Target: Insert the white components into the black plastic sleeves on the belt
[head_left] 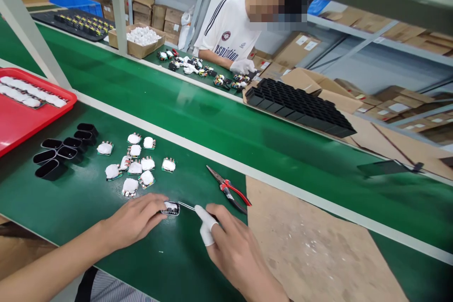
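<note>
Currently, the left hand (136, 219) grips a small black housing (171, 208) between the thumb and the bent fingers, at its left end. The housing sits directly at the left fingertips, low over the green worktable (141, 259), with its open side up; white and dark material shows inside the rim. Whether its underside touches the table cannot be told.

The right hand (235, 245) is closed on a pair of tweezers (187, 206). White finger cots (205, 216) cover two of its digits; the other visible fingers are bare. The tweezers extend leftward from the right fingertips, and their tips are at the right end of the housing; contact cannot be confirmed.

Just beyond the left fingers, a loose group of white-topped circuit boards (135, 166) lies on the table. Farther out and to the left of these fingers, several empty black cases (49, 171) stand close together, with a red tray (21, 137) beyond them. Pliers (230, 188) with red-and-black handles lie beyond the right fingers, jaws pointing away to the left. A brown sheet (311, 245) covers the surface to the right of the right hand.

Well beyond both hands, across the green belt (177, 104), a co-worker's white-gloved hand (242, 66) is near assorted components (221, 80).
</note>
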`<state>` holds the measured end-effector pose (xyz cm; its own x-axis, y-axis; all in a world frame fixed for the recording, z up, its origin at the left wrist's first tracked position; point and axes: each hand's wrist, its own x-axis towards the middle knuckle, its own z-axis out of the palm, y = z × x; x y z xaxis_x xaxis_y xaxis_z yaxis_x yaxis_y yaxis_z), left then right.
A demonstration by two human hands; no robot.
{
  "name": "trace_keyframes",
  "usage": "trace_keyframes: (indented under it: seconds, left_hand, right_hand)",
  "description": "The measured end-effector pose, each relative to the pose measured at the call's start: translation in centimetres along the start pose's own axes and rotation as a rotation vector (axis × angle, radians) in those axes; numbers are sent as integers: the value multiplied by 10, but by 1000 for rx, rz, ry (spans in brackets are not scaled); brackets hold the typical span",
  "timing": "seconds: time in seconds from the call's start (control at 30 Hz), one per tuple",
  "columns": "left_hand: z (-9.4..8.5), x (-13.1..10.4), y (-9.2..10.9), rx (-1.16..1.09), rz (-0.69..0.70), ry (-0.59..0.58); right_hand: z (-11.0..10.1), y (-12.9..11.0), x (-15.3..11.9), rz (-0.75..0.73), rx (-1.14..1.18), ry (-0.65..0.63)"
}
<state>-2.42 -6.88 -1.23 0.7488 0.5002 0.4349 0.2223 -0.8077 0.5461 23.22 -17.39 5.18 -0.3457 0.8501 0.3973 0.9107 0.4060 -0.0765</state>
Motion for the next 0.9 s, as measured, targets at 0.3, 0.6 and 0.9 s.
trace_keyframes:
  seconds: [0.3, 0.6, 0.9]
  left_hand:
    - [6, 3, -1, 59, 56, 77]
    - [14, -1, -1, 21, 19, 30]
    - [7, 8, 7, 89, 127, 20]
  right_hand:
    - [6, -3, -28, 120, -42, 25]
    - [3, -16, -15, 79, -96, 23]
    - [-1, -30, -9, 51, -231, 6]
